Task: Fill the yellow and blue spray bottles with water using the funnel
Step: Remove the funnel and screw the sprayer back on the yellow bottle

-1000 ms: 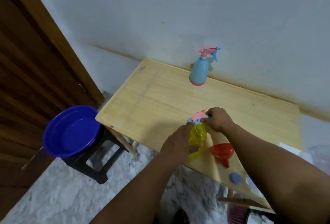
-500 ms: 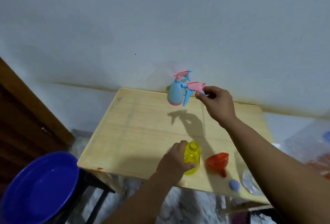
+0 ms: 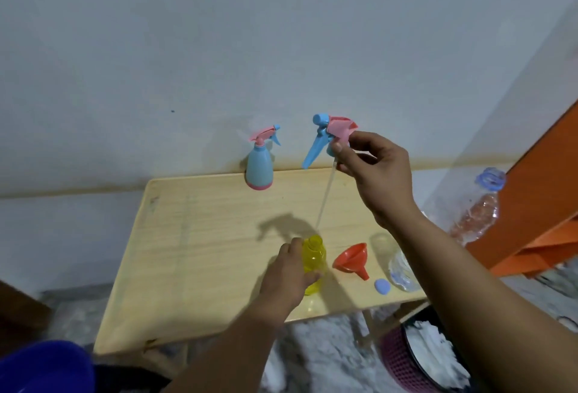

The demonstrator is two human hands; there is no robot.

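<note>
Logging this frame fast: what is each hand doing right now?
Left hand: grips the yellow spray bottle standing on the table.
Right hand: pinches the removed spray head, its tube hanging down toward the bottle's mouth.

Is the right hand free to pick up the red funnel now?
Probably not yet: the right hand holds the spray head, its tube still over the yellow bottle. The red funnel itself lies uncovered.

A pale wooden table stands against the wall. On it: a blue spray bottle at the back edge, a yellow bottle near the front, an orange funnel on its side, a small blue cap and a clear plastic bottle lying down.
</note>
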